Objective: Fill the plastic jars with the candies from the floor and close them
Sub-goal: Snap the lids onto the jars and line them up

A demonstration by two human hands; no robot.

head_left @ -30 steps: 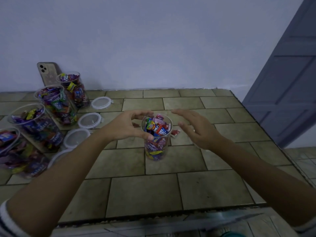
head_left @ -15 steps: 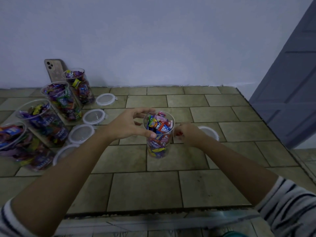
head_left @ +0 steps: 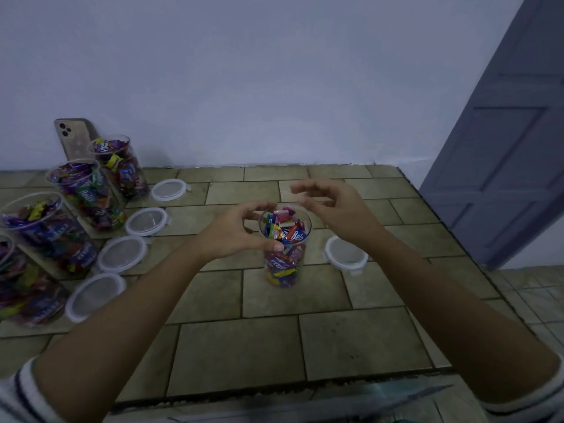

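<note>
Your left hand (head_left: 235, 233) grips the jar (head_left: 285, 265) near the rim. The jar stands upright on the floor (head_left: 244, 346), full of candies (head_left: 285, 230). Your right hand (head_left: 338, 209) hovers just right of the jar's mouth, fingers loosely curled, nothing visible in them. The lid (head_left: 345, 254) lies flat just right of the jar, nearer your right hand.

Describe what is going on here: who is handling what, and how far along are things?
A person's left hand grips the clear jar near its rim; it is full of wrapped candies and has no lid on. The right hand hovers just beyond the jar's mouth, fingers loosely curled, holding nothing. One lid lies on the tiled floor to the jar's right. At the left, four other filled jars stand open, with four lids lying beside them.
</note>
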